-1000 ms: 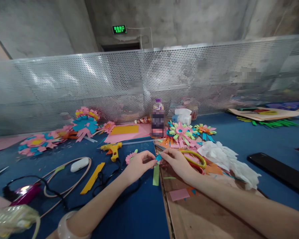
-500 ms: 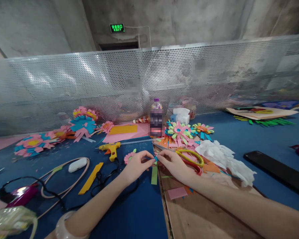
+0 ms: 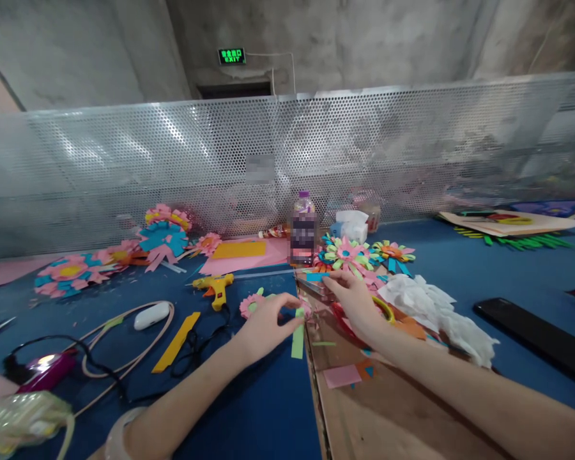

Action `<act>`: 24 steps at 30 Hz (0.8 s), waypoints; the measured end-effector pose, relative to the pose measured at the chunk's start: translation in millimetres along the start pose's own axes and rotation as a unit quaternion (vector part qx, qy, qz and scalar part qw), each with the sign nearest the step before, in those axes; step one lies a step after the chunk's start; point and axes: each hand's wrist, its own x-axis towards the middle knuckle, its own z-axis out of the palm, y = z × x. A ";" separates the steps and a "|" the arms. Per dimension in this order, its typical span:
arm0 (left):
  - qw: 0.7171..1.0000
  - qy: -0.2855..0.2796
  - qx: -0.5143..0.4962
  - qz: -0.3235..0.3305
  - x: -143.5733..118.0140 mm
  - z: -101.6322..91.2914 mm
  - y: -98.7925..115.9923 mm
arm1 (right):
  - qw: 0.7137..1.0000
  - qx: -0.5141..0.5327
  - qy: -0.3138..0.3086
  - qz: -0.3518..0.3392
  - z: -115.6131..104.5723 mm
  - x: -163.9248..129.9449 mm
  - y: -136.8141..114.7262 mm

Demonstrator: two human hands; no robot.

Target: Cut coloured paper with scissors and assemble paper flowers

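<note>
My right hand [image 3: 357,305] is closed, its fingertips pinching a short blue paper strip [image 3: 317,277]. Just under that hand lie scissors with red and yellow handles [image 3: 384,309], partly covered by it. To the left, my left hand [image 3: 269,324] has its thumb and forefinger apart, with nothing visibly held. A light green paper strip [image 3: 298,340] lies flat beside its fingertips, near the table seam. Behind the left hand sits a small pink paper flower [image 3: 250,306] with a green centre, partly hidden by the hand.
A yellow glue gun [image 3: 215,289] lies left of centre, its black cord trailing forward. A bottle [image 3: 303,233] stands at the back. Paper flowers [image 3: 349,253], crumpled tissue [image 3: 419,297], a black phone-like slab [image 3: 531,332] and a white case [image 3: 152,315] lie around.
My hands were together at the seam with a bit of blue paper between them. My right hand has moved right and away with the blue strip; my left fingers have parted.
</note>
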 end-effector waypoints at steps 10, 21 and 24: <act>0.972 -0.138 0.169 0.087 -7.8 -1.0 6.5 | 0.975 0.182 0.123 0.033 -14.7 29.7 4.9; 0.945 -0.122 0.257 0.160 -10.8 7.5 -9.3 | 0.911 -0.337 -0.137 -0.193 17.7 37.5 -17.8; 0.946 -0.113 0.266 0.148 -13.0 5.4 -8.1 | 0.677 -0.607 -0.258 -0.327 53.3 76.9 -14.3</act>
